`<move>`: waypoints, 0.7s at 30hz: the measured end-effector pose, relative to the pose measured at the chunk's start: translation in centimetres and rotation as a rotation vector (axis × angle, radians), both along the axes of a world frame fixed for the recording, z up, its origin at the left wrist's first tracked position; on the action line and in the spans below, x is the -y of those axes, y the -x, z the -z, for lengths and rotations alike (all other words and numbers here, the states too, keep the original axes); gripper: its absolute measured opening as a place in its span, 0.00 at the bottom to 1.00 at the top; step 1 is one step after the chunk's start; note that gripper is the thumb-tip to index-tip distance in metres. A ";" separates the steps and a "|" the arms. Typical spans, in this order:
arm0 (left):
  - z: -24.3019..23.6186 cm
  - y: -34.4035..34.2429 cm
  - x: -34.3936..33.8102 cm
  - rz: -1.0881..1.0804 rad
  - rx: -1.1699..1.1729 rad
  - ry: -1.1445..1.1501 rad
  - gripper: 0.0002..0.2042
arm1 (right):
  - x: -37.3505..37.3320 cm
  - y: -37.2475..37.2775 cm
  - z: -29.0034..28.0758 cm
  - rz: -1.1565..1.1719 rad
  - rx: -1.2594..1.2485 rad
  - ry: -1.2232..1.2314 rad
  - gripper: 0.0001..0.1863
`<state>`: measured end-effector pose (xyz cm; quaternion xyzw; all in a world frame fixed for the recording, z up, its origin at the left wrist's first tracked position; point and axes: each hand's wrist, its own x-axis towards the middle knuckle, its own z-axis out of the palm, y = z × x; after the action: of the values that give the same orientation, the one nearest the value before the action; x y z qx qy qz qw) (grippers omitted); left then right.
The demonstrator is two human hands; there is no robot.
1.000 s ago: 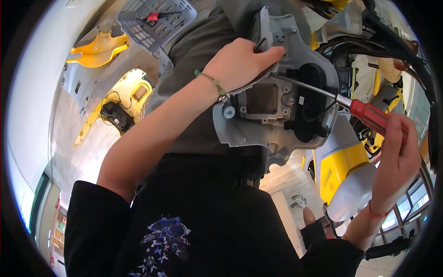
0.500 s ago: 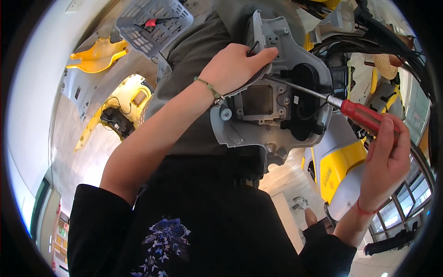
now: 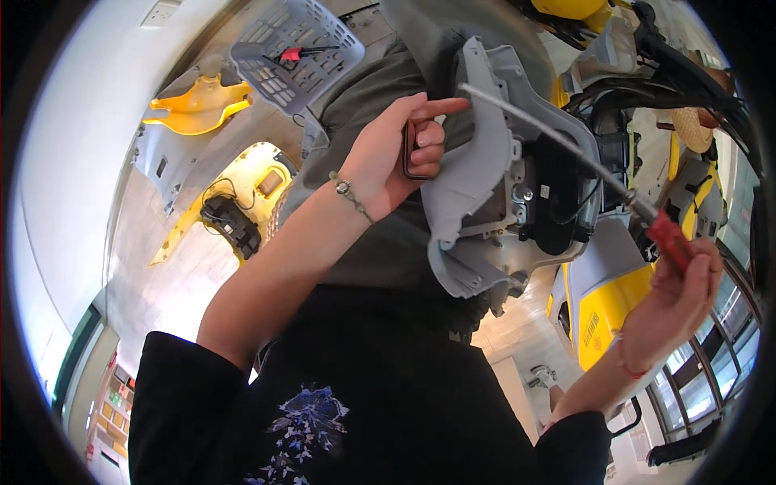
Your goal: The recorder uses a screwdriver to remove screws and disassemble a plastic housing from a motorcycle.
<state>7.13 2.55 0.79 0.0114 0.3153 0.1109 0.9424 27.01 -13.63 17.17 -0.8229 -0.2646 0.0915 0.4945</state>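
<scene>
Just the head view here. Looks to me like mid screwdriver work on the grey housing, which lies tilted over the dark trousers, toward 1 o'clock in frame. Right hand grips the red-handled screwdriver out at the housing's 4 o'clock; the shaft crosses over it and the tip sits by the 11 o'clock edge, can't tell if touching. Left hand, at 9, has fingers curled round a thin bent dark rod, index poking toward the tip. IMO the next move calls for a lined-up tip and a steadied housing. Room-wise: black cables crowd 2 o'clock, a yellow-and-grey box sits around 5, the grey basket is well apart at 10.
</scene>
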 end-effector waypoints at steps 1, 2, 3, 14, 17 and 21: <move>0.0 0.8 0.0 -0.009 -0.028 -0.012 0.21 | 0.7 0.5 1.9 -0.024 -0.126 -0.058 0.16; -0.1 1.2 0.0 -0.031 -0.037 0.012 0.21 | 0.8 1.0 3.1 -0.016 -0.153 -0.073 0.18; -0.1 1.5 0.0 -0.052 -0.046 0.034 0.22 | 0.7 1.7 4.0 -0.013 -0.169 -0.077 0.18; 9.5 8.1 -7.7 -0.079 -0.682 -0.372 0.24 | -0.7 7.7 7.6 0.058 -0.814 -0.092 0.24; 15.9 11.4 -10.8 -0.175 -0.684 -0.123 0.24 | -0.1 7.6 8.0 0.050 -0.817 -0.063 0.23; 17.9 12.5 -12.8 -0.254 -0.782 -0.082 0.21 | 0.2 7.6 7.8 0.099 -0.810 -0.055 0.22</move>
<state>-5.37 15.32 -17.11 0.0512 0.6437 0.2259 0.7294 19.38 -13.85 9.32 -0.7185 -0.0108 0.3774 0.5841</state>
